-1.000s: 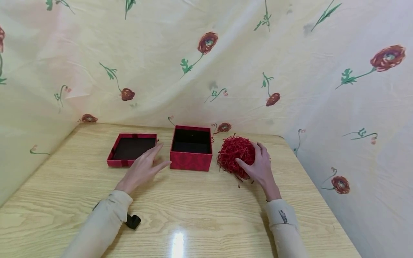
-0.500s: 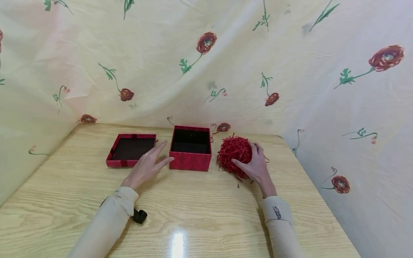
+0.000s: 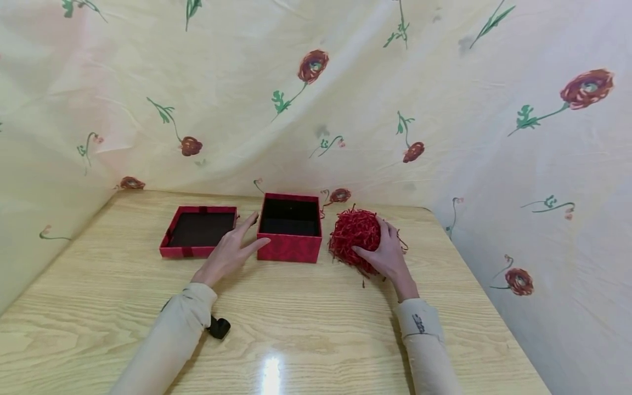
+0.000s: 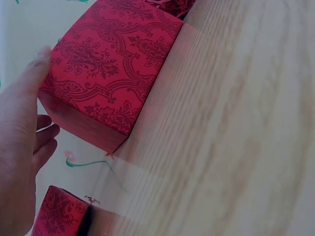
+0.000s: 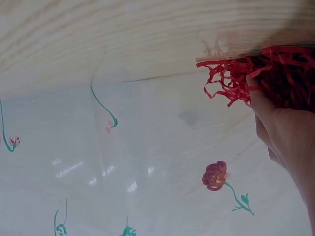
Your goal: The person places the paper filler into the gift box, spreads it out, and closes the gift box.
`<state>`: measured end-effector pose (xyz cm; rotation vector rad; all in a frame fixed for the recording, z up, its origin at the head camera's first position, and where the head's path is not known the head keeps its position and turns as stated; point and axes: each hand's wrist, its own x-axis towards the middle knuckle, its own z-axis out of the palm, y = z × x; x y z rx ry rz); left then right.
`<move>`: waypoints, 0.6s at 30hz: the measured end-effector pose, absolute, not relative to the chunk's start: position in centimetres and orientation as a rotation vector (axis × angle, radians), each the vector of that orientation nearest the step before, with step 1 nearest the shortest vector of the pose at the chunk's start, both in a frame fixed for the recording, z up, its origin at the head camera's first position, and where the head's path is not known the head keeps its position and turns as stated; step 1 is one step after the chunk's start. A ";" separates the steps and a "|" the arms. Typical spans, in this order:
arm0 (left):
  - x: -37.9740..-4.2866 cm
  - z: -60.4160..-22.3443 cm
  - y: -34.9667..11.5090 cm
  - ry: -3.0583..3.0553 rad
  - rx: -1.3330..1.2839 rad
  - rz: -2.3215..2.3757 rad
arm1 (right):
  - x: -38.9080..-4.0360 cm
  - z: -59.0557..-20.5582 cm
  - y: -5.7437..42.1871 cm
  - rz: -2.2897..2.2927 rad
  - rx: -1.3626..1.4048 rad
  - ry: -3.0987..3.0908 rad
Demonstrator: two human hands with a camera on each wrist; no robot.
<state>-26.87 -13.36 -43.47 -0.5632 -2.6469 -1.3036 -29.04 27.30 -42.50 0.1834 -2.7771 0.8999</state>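
A red patterned gift box (image 3: 289, 248) stands on the table with its dark inside facing up. My left hand (image 3: 228, 253) is at its left side, fingers nearly straight, thumb at the front left corner. In the left wrist view that thumb lies against the edge of the box (image 4: 113, 59). To the right of the box lies a heap of red shredded paper (image 3: 356, 238). My right hand (image 3: 387, 255) grips its right side between thumb and bent fingers. The fingers sink into the shredded paper (image 5: 285, 73) in the right wrist view, where some fingertips are hidden.
The box's shallow lid (image 3: 199, 229) lies left of the box, dark inside up, partly behind my left hand. A small black object (image 3: 219, 328) shows beside the left cuff. Flowered cloth (image 3: 237, 109) bounds the wooden table (image 3: 316, 318) behind and at the sides.
My left hand has moved right, up to the box. My right hand has moved slightly left and closed further round the shredded paper. The view has shifted a little.
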 end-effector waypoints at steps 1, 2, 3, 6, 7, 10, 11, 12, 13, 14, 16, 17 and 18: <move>-26.9 -43.5 -13.3 -2.645 -0.563 -1.312 | -29.1 -42.5 27.3 0.900 0.185 -2.778; -27.0 -43.5 -13.2 -2.642 -0.561 -1.320 | -29.1 -42.6 27.3 0.898 0.186 -2.779; -27.0 -43.5 -13.2 -2.640 -0.561 -1.329 | -29.2 -42.6 27.3 0.897 0.187 -2.780; -27.1 -43.6 -13.0 -2.635 -0.564 -1.341 | -29.3 -42.8 27.3 0.888 0.186 -2.784; -27.1 -43.6 -13.0 -2.631 -0.566 -1.347 | -29.4 -42.8 27.3 0.881 0.186 -2.787; -27.2 -43.7 -13.0 -2.613 -0.565 -1.359 | -29.4 -42.8 27.4 0.866 0.188 -2.796; -27.3 -43.7 -13.0 -2.608 -0.563 -1.360 | -29.4 -42.8 27.4 0.863 0.189 -2.801; -27.3 -43.8 -13.1 -2.604 -0.561 -1.363 | -29.4 -42.8 27.4 0.862 0.192 -2.805; -27.4 -43.8 -13.1 -2.600 -0.557 -1.368 | -29.4 -42.8 27.4 0.861 0.193 -2.811; -27.4 -43.9 -13.1 -2.600 -0.552 -1.372 | -29.4 -42.8 27.4 0.865 0.192 -2.815; -27.4 -44.0 -13.2 -2.602 -0.552 -1.378 | -29.5 -42.8 27.4 0.864 0.190 -2.827; -27.5 -44.0 -13.2 -2.602 -0.557 -1.380 | -29.5 -42.8 27.4 0.862 0.187 -2.833; -27.5 -44.0 -13.2 -2.600 -0.561 -1.384 | -29.5 -42.8 27.3 0.862 0.186 -2.836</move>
